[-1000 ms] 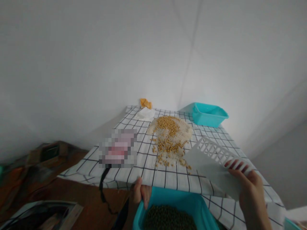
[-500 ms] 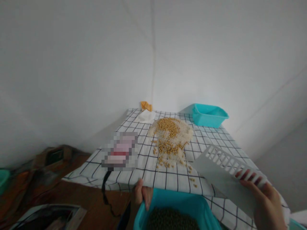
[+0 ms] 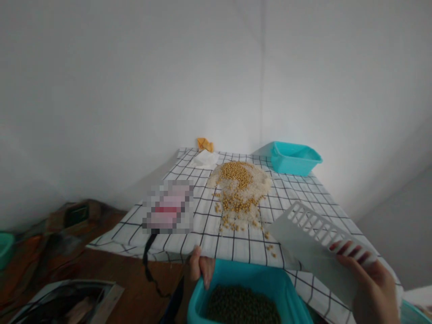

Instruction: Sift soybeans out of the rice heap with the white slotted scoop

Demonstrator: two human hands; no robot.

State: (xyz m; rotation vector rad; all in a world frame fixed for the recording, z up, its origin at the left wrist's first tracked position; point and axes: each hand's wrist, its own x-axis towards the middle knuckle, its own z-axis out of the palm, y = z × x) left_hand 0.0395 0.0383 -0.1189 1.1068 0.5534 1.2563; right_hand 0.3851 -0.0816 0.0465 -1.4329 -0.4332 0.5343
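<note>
My left hand (image 3: 201, 269) is closed on the left rim of a turquoise plastic basin (image 3: 251, 268) at the table's front edge. Small dark green beans (image 3: 243, 303) lie in the bottom of that basin. On the right, my right hand (image 3: 374, 279) grips a flat, pale grey plastic scraper (image 3: 303, 238) with a row of slots along one edge; some fingers show through the slots. The scraper is tilted over the front right of the table. Beyond it, a mound of white rice (image 3: 261, 182) mixed with yellow soybeans (image 3: 238, 173) spreads over the checked cloth (image 3: 209, 238).
A second turquoise basin (image 3: 293, 157) stands at the back right. An orange cloth (image 3: 204, 144) and a white cloth (image 3: 204, 159) lie at the back left. A pixelated pink object (image 3: 168, 209) with a black strap (image 3: 146, 261) rests on the left. An open box (image 3: 64, 301) is on the floor.
The camera view has tilted down slightly, so the table appears higher and more of the near basin shows. Both hands keep their holds, with little visible movement.
</note>
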